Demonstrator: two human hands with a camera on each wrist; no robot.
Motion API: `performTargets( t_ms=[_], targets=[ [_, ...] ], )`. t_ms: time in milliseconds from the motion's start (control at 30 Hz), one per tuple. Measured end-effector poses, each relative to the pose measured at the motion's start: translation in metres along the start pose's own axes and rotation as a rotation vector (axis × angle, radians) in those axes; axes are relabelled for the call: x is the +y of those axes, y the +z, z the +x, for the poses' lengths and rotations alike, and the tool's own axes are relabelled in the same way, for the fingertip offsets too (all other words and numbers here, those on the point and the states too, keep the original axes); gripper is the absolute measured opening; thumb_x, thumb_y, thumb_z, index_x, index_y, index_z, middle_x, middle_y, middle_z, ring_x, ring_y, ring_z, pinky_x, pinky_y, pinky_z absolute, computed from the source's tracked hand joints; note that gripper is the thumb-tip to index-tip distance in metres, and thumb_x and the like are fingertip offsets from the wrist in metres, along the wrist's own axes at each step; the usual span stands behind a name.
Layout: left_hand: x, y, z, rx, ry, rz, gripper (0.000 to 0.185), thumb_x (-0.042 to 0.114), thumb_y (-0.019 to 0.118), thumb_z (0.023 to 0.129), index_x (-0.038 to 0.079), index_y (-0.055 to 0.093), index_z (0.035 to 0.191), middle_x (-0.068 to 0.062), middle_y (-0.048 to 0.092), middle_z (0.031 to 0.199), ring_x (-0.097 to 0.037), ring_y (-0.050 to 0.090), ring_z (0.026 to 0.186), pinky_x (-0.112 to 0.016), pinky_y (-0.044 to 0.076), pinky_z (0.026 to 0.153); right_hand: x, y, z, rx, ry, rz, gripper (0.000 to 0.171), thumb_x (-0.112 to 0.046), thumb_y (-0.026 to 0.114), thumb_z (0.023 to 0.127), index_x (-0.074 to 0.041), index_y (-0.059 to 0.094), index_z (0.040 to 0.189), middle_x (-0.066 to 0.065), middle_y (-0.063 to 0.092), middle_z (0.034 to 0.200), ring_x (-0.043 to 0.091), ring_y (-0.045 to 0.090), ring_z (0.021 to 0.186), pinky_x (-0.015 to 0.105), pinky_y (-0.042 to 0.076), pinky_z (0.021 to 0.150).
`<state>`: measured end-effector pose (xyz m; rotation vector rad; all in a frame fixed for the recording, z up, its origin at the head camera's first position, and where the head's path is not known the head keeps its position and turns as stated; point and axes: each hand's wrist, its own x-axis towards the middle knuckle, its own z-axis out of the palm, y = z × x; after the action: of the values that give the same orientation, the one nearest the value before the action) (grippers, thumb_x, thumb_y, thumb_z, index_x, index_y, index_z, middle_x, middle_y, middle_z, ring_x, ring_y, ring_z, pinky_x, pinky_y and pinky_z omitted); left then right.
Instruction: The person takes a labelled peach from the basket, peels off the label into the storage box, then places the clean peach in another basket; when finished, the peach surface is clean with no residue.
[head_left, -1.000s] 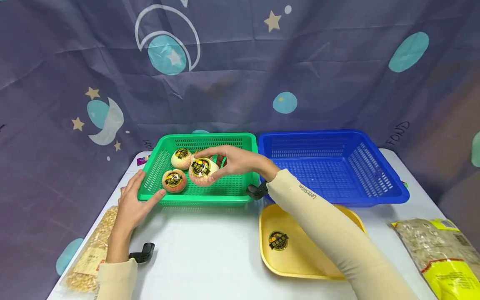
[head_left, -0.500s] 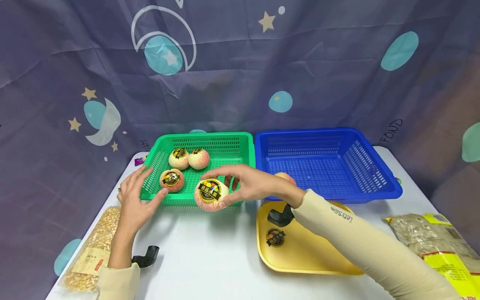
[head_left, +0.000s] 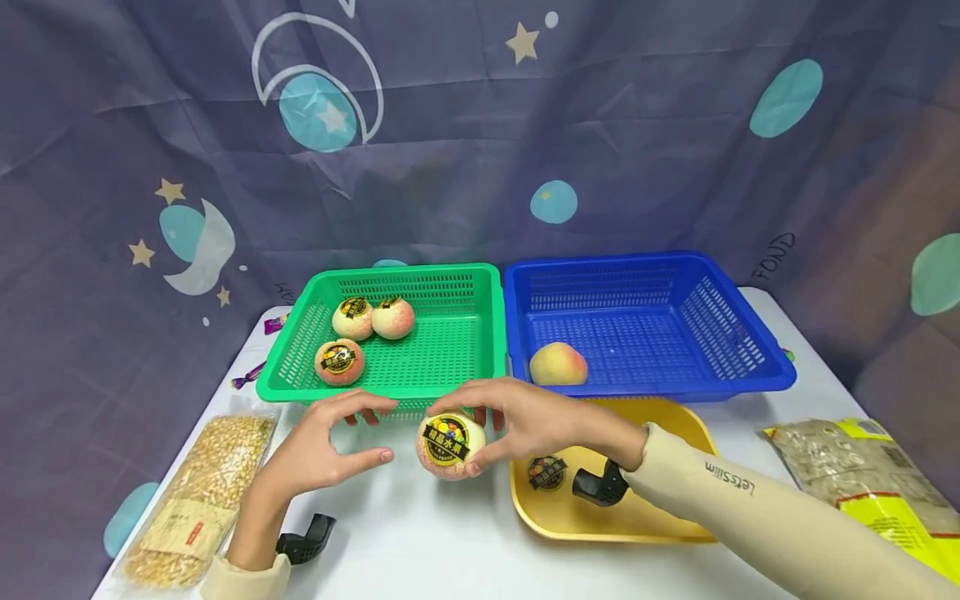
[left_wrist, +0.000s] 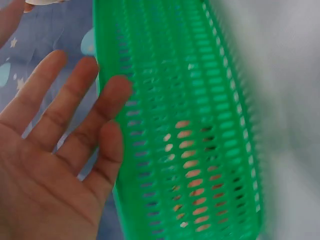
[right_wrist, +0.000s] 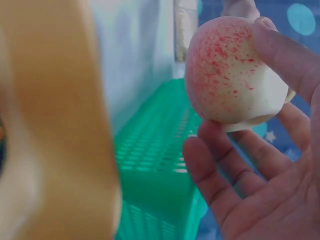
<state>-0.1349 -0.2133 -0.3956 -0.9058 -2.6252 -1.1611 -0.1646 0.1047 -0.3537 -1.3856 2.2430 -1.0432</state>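
Note:
My right hand (head_left: 536,421) pinches a peach (head_left: 450,446) between thumb and fingers, in front of the green basket. A round black-and-gold sticker faces up on this fruit; its red-speckled side (right_wrist: 220,75) shows in the right wrist view. Left of it, my left hand (head_left: 315,454) holds nothing, its fingers spread and thumb pointing toward the peach. In the left wrist view its palm (left_wrist: 55,165) appears beside the green basket's wall. Three stickered peaches lie inside the green basket (head_left: 442,393). Another peach (head_left: 558,365), no sticker showing, sits at the blue basket's front left.
The blue basket (head_left: 675,387) stands right beside the green one. In front of it is a yellow tray (head_left: 600,536) with a loose-looking sticker (head_left: 547,472) in it. A bag of corn kernels (head_left: 202,483) lies left, a grey-and-yellow bag (head_left: 862,483) right.
My right hand has carried the peach out of the green basket, toward me and slightly right. My left hand has left the basket's front left corner and moved right, near the peach.

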Motion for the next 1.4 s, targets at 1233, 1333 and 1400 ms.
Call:
performTargets(
  t_ms=[1233,1333,1400],
  targets=[
    [-0.01,0.076,0.018,-0.448,-0.182,-0.19,0.083,0.041,0.093,0.072,0.029,0.051,0.142,0.009,0.058,0.131,-0.014,0.052,0.122,-0.043,0.046,0.105,0.01,0.036,-0.007,-0.079,0.125,-0.348,0.061,-0.026,0.089,0.078,-0.025,0.066,0.134,-0.004,0.053,0.097,0.007,0.04,0.081,0.018,0.037,0.063],
    [-0.01,0.08,0.021,-0.456,-0.16,-0.212,0.078,0.039,0.092,0.073,0.03,0.052,0.14,0.01,0.058,0.133,-0.014,0.051,0.124,-0.043,0.046,0.105,0.01,0.034,-0.009,-0.073,0.117,-0.368,0.061,-0.025,0.09,0.076,-0.025,0.067,0.133,-0.003,0.052,0.095,0.008,0.039,0.082,0.018,0.036,0.065],
    [-0.009,0.082,0.023,-0.46,-0.162,-0.225,0.074,0.038,0.092,0.074,0.032,0.053,0.137,0.012,0.059,0.132,-0.013,0.052,0.124,-0.041,0.046,0.103,0.01,0.033,-0.01,-0.073,0.114,-0.364,0.061,-0.024,0.09,0.076,-0.024,0.067,0.132,-0.004,0.052,0.097,0.008,0.04,0.084,0.018,0.038,0.066]
  ],
)
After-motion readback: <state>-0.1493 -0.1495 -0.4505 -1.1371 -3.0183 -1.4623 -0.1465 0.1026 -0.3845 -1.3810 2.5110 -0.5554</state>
